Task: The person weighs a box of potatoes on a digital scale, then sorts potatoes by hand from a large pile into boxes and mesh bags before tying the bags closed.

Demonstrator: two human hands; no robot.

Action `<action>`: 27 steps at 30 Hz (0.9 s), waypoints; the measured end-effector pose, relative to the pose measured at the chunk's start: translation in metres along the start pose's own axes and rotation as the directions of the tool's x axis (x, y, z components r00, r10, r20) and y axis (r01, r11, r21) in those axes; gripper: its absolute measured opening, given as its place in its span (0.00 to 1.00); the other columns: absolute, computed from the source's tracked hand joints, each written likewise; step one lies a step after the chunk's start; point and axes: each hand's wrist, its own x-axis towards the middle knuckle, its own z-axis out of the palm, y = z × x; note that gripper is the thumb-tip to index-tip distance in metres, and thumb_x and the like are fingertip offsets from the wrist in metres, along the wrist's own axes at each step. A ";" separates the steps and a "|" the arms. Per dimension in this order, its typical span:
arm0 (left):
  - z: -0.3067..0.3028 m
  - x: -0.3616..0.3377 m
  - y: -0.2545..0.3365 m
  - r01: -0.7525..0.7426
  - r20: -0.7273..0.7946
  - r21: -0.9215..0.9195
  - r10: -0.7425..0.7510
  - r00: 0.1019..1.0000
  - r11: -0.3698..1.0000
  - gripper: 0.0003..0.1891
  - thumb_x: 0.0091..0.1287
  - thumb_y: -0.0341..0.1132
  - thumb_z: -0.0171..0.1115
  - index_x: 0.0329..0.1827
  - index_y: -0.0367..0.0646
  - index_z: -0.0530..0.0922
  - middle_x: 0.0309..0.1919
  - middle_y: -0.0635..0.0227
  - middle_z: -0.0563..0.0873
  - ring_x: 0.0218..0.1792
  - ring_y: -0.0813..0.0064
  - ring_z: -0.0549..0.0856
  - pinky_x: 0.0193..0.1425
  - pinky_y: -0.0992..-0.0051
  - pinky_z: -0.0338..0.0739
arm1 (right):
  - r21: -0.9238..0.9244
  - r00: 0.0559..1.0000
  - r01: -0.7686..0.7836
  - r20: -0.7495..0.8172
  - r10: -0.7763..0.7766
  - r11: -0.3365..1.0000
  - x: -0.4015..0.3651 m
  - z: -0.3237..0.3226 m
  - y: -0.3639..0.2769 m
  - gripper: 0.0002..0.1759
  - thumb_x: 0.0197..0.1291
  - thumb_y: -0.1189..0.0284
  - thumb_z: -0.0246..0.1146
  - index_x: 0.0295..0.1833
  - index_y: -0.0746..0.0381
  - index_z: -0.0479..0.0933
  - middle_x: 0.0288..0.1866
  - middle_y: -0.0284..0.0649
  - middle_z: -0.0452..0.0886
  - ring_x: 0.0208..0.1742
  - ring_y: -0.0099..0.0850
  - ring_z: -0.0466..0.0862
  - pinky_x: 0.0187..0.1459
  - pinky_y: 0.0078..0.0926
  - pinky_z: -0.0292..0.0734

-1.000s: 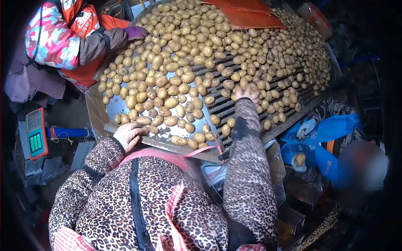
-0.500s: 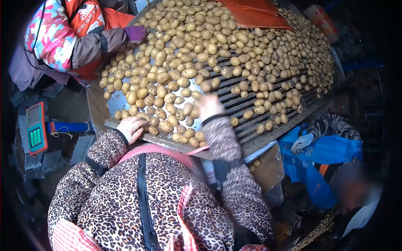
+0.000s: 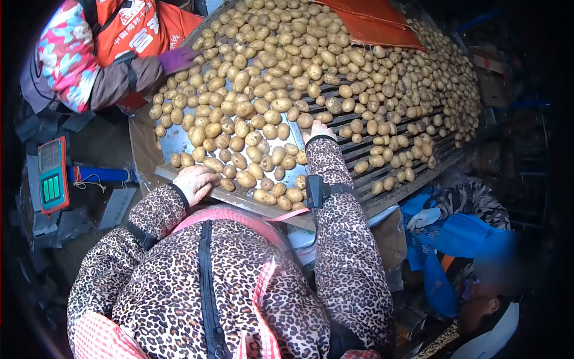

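My left hand lies over the near rim of the sorting table, its fingers loosely bent and resting beside the nearest potatoes. Out over the border between the smooth metal plate and the dark slats is my right hand. Its fingers are curled down, and a potato touches their left side; whatever is inside them is hidden. Many yellow-brown potatoes are spread over the plate and slats around both hands.
A co-worker's purple-gloved hand reaches over the far left side. At right, another person's gloved hand is near blue material. An orange-red flap hangs over the far potatoes. A digital scale stands left.
My right hand has moved forward and right from the plate toward the slats. My left hand stays at the rim. The co-worker's purple glove has shifted left.
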 end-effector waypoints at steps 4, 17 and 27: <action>-0.002 0.003 -0.014 -0.037 0.001 -0.040 0.037 0.999 0.998 0.16 0.61 0.36 0.54 0.51 0.45 0.78 0.47 0.59 0.80 0.53 0.56 0.77 0.59 0.60 0.69 | 0.283 1.000 -0.006 -0.004 0.008 0.959 0.000 -0.007 0.003 0.26 0.54 0.56 0.64 0.55 0.59 0.71 0.55 0.47 0.78 0.58 0.42 0.77 0.60 0.38 0.70; 0.006 0.025 -0.020 -0.217 -0.023 -0.045 0.216 0.976 0.975 0.14 0.59 0.33 0.56 0.49 0.43 0.78 0.47 0.58 0.80 0.50 0.55 0.79 0.56 0.60 0.71 | 0.795 0.995 0.009 0.056 -0.088 0.607 -0.127 -0.008 0.071 0.13 0.61 0.69 0.60 0.49 0.64 0.79 0.38 0.47 0.84 0.42 0.30 0.84 0.46 0.28 0.79; -0.006 -0.033 -0.015 0.020 -0.075 -0.008 -0.020 0.997 1.000 0.13 0.60 0.32 0.56 0.48 0.44 0.77 0.45 0.56 0.80 0.50 0.54 0.78 0.55 0.59 0.72 | 0.047 0.978 -0.155 -0.131 0.159 0.987 0.085 -0.029 -0.036 0.21 0.60 0.66 0.58 0.58 0.60 0.68 0.60 0.50 0.71 0.56 0.45 0.79 0.51 0.44 0.79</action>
